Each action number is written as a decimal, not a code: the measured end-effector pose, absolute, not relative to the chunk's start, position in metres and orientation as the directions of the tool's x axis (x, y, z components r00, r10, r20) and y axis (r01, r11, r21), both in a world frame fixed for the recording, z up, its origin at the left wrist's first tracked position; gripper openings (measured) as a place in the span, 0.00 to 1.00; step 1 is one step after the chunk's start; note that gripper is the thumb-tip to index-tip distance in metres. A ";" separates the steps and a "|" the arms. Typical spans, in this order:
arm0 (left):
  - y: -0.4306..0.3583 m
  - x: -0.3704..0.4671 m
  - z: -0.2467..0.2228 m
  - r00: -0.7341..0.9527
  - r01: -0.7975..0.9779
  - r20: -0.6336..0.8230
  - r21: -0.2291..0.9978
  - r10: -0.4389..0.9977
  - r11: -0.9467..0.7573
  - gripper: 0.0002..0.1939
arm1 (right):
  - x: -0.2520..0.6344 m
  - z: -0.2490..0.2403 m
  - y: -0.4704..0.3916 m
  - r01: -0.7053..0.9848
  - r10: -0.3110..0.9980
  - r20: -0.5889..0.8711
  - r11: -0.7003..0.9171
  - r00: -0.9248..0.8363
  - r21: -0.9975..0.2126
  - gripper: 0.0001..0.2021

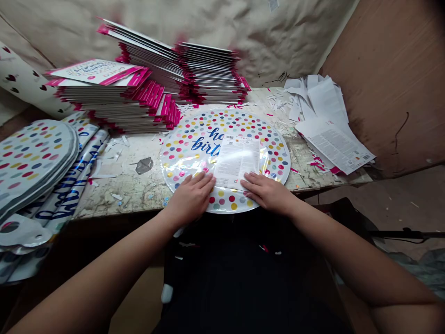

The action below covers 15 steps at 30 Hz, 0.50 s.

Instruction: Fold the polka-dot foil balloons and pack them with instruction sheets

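Note:
A round foil balloon (184,134) with coloured dots and blue lettering lies flat near the table's front edge. On top of it rests a white printed sheet (237,160), covering part of the lettering. My left hand (193,194) lies palm down at the sheet's lower left corner, fingers stretched out over the balloon. At the lower right corner, my right hand (266,191) is also flat, its fingertips on the sheet and the balloon. Neither hand is wrapped round anything.
Tall stacks of pink-edged packages (215,74) stand at the back, with another stack (114,102) at back left. More dotted balloons (33,162) are piled far left. Loose printed sheets (339,144) lie at the right. Paper scraps dot the table (132,195).

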<state>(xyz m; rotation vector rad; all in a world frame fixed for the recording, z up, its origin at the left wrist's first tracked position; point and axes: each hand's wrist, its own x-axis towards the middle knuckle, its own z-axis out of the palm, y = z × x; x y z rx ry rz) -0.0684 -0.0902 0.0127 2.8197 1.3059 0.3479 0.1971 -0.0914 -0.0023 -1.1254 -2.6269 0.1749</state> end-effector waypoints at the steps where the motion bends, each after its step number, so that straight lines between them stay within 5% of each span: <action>1: -0.096 -0.072 0.019 0.575 0.784 0.208 0.138 0.791 -0.605 0.18 | 0.200 -0.001 -0.097 0.693 0.719 0.187 0.695 -0.670 -0.189 0.22; 4: -0.116 -0.067 0.042 0.382 0.782 0.125 0.485 0.916 -0.392 0.15 | 0.200 0.007 -0.115 0.697 0.700 0.145 0.712 -0.699 -0.083 0.25; 7: -0.133 -0.047 0.052 0.353 0.448 -0.346 0.878 0.869 0.168 0.17 | 0.197 0.017 -0.132 0.676 0.669 0.155 0.737 -0.726 -0.016 0.21; 10: -0.144 -0.031 0.048 0.430 0.052 -0.616 0.747 0.660 0.663 0.15 | 0.197 0.023 -0.148 0.637 0.628 0.217 0.770 -0.747 -0.036 0.17; 15: -0.152 -0.020 0.036 0.338 -0.175 -0.674 0.641 0.657 0.747 0.12 | 0.201 0.022 -0.167 0.574 0.602 0.309 0.797 -0.736 -0.187 0.15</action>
